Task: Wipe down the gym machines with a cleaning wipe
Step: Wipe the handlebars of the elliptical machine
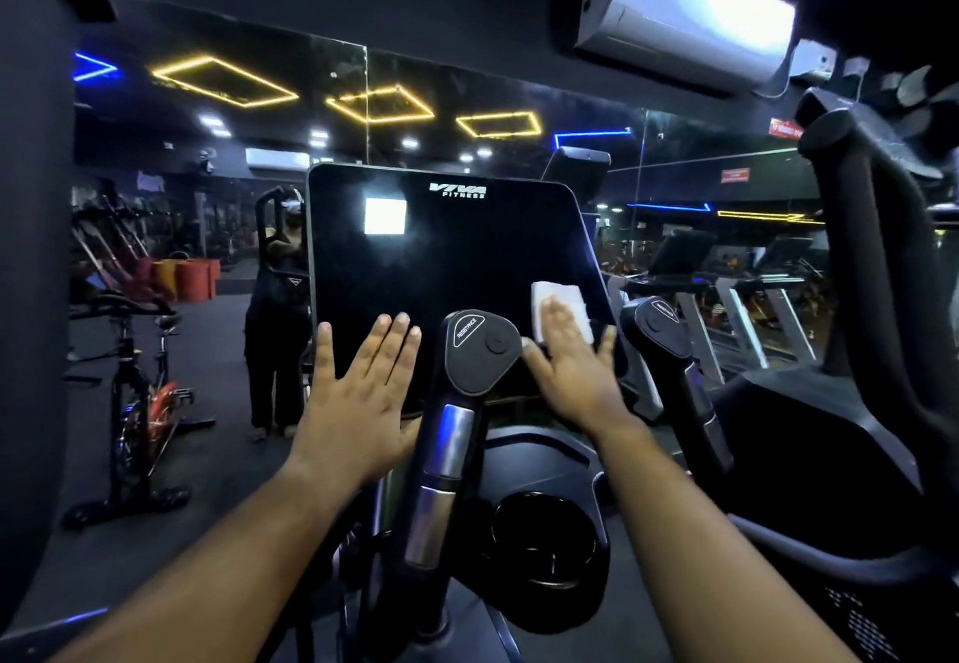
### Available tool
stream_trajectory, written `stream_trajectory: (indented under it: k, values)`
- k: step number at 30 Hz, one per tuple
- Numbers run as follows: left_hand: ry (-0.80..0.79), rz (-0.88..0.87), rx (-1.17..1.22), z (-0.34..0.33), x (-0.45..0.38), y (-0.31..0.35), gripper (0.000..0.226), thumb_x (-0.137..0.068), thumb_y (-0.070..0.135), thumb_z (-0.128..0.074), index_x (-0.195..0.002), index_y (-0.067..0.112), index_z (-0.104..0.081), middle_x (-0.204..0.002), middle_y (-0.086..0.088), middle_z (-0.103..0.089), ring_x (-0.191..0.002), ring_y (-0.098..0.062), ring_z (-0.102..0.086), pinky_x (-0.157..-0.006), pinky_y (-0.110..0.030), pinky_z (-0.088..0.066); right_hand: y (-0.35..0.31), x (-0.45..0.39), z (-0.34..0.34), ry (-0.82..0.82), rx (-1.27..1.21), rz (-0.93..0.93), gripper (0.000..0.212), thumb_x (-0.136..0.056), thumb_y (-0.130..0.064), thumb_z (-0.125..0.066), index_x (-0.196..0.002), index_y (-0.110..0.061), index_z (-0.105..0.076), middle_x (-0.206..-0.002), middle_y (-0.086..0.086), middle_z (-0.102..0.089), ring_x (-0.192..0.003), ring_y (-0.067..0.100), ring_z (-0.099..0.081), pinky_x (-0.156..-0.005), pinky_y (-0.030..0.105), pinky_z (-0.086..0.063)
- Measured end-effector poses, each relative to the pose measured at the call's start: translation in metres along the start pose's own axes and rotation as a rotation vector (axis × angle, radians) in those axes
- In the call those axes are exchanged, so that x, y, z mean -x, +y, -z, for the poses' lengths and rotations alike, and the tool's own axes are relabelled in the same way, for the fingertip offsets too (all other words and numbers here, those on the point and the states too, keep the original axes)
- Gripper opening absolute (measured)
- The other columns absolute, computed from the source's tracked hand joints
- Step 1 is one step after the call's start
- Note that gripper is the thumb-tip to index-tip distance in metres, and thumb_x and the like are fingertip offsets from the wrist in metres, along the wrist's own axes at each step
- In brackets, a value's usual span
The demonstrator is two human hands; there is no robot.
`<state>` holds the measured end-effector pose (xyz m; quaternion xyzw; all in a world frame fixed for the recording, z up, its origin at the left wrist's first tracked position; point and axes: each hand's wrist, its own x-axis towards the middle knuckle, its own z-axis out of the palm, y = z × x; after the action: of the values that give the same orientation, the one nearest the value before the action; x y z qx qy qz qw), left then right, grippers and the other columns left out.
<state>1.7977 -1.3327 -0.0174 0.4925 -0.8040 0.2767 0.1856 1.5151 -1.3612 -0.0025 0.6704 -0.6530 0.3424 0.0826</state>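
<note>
Pressing flat under right grip (568, 361) — white wipe (563, 307) on console screen (451, 268).

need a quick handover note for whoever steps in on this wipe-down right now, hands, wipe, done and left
Left hand: open, fingers straight, flat against the lower left of the glossy black console screen.
Right hand: open, pressing the white folded cleaning wipe onto the screen's lower right corner.
Done: cannot tell how much of the screen is wiped.
Left: likely the rest of the screen, the black resistance handle between the hands, the second black handle on the right, then the other machines.
</note>
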Motion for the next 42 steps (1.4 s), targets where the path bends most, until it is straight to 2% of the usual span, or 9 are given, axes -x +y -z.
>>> stream_trajectory:
  k: [4,10,15,23,28,31,34,37,42]
  values:
    - [0.029,-0.004,0.002,-0.001,-0.001,0.001,0.094,-0.098,0.066,0.009,-0.154,0.002,-0.030,-0.166,-0.015,-0.022,-0.154,-0.030,-0.022,-0.115,-0.073,-0.017,0.005,-0.038,0.021,0.028,-0.147,-0.362,0.074,-0.105,-0.059,-0.026,-0.163,-0.023,0.003,-0.171,0.001,0.000,-0.157,0.020,-0.007,-0.121,0.047,-0.014]
    - [0.079,0.004,0.020,-0.002,0.000,0.002,0.092,-0.100,0.061,0.014,-0.155,0.002,-0.031,-0.166,-0.015,-0.023,-0.153,-0.031,-0.023,-0.115,-0.073,-0.017,-0.041,-0.064,0.006,0.023,0.077,0.168,0.066,-0.107,-0.048,-0.033,-0.163,-0.023,-0.009,-0.170,-0.007,-0.005,-0.155,0.006,0.001,-0.114,0.045,0.028]
    - [0.083,0.009,-0.013,-0.008,-0.002,0.002,0.091,-0.099,0.065,0.008,-0.157,0.004,-0.027,-0.168,-0.013,-0.019,-0.155,-0.028,-0.018,-0.117,-0.071,-0.015,-0.002,-0.072,0.026,0.116,-0.062,-0.316,0.070,-0.109,-0.039,-0.032,-0.161,-0.003,-0.002,-0.170,0.013,0.000,-0.157,0.023,0.001,-0.119,0.033,0.016]
    - [0.165,0.012,0.027,-0.008,0.000,0.001,0.094,-0.099,0.059,0.016,-0.155,0.000,-0.030,-0.166,-0.014,-0.021,-0.155,-0.029,-0.020,-0.119,-0.070,-0.015,-0.058,-0.037,-0.031,0.006,0.320,0.517,0.072,-0.097,-0.057,-0.025,-0.158,-0.030,0.000,-0.169,-0.006,-0.008,-0.154,0.009,-0.004,-0.118,0.071,-0.008]
    - [0.168,0.109,0.008,-0.012,0.004,-0.001,0.100,-0.095,0.073,0.007,-0.159,0.001,-0.019,-0.169,-0.015,-0.010,-0.157,-0.027,-0.008,-0.123,-0.065,-0.008,-0.035,-0.039,-0.003,0.040,0.004,0.025,0.075,-0.106,-0.033,-0.047,-0.162,-0.013,-0.001,-0.170,-0.001,0.003,-0.156,0.012,0.007,-0.120,0.057,0.015]
    - [0.191,0.180,0.024,-0.014,0.007,0.000,0.103,-0.092,0.076,0.008,-0.160,0.001,-0.012,-0.170,-0.014,-0.003,-0.158,-0.026,-0.001,-0.124,-0.062,-0.005,-0.076,-0.020,-0.041,-0.006,-0.191,0.235,0.069,-0.097,-0.005,-0.063,-0.153,0.006,-0.025,-0.164,0.010,-0.023,-0.154,0.010,-0.013,-0.125,0.054,-0.012]
    - [0.232,0.260,0.072,-0.020,0.013,-0.003,0.108,-0.090,0.082,-0.008,-0.161,0.001,-0.004,-0.170,-0.014,0.005,-0.158,-0.026,0.006,-0.125,-0.060,-0.004,-0.096,-0.021,-0.061,-0.102,-0.174,0.468,0.049,-0.096,0.029,-0.017,-0.145,0.026,-0.017,-0.160,0.023,-0.021,-0.140,-0.018,-0.026,-0.121,0.023,-0.023]
    - [0.224,0.312,0.162,-0.024,0.019,-0.008,0.118,-0.084,0.090,-0.005,-0.160,0.001,0.005,-0.170,-0.014,0.011,-0.157,-0.026,0.009,-0.126,-0.058,-0.003,-0.113,-0.022,-0.036,-0.123,-0.007,0.574,0.066,-0.097,-0.021,0.013,-0.159,0.001,0.003,-0.168,0.005,-0.002,-0.150,-0.009,-0.007,-0.125,0.053,0.004]
    - [0.207,0.366,0.236,-0.023,0.019,-0.009,0.131,-0.072,0.099,-0.005,-0.159,0.003,0.014,-0.169,-0.013,0.015,-0.157,-0.023,0.013,-0.126,-0.055,0.003,-0.149,-0.043,-0.023,-0.079,0.089,0.364,0.067,-0.104,-0.038,-0.033,-0.163,-0.022,-0.007,-0.170,-0.006,-0.001,-0.156,0.011,0.003,-0.120,0.059,0.015]
